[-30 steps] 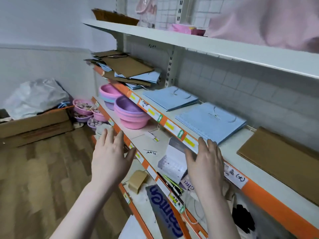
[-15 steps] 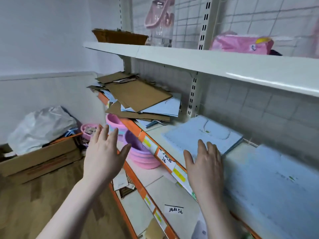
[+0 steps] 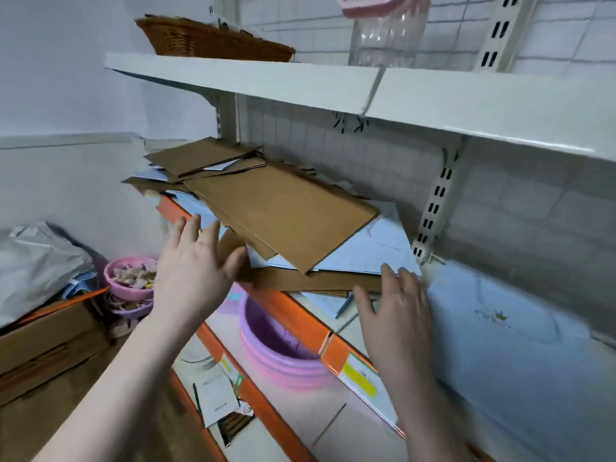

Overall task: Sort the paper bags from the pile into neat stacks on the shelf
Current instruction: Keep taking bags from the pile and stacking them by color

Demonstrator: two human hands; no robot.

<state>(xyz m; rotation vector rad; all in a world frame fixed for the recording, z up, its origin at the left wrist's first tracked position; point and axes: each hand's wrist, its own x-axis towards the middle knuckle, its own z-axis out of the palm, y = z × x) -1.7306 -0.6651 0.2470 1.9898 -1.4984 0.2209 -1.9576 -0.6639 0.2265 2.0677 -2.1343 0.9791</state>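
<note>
Both hands now up at pile (image 3: 266, 211) on shelf (image 3: 300, 315) — left hand (image 3: 196, 265) released, thumb on front corner; right hand (image 3: 396, 301) released, just beside right edge. Top brown bag (image 3: 286, 211) angled toward left hand, nearer.

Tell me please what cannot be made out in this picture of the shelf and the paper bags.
- Head view: the lower bags in the pile are covered by the brown bags on top, so their number is hidden.
- Head view: the blue stack is blurred by motion; the print on it is unreadable.
- Head view: whether the left hand or the right hand already touches the pile is unclear.
- Head view: the clear jar is cut off by the top edge.
</note>
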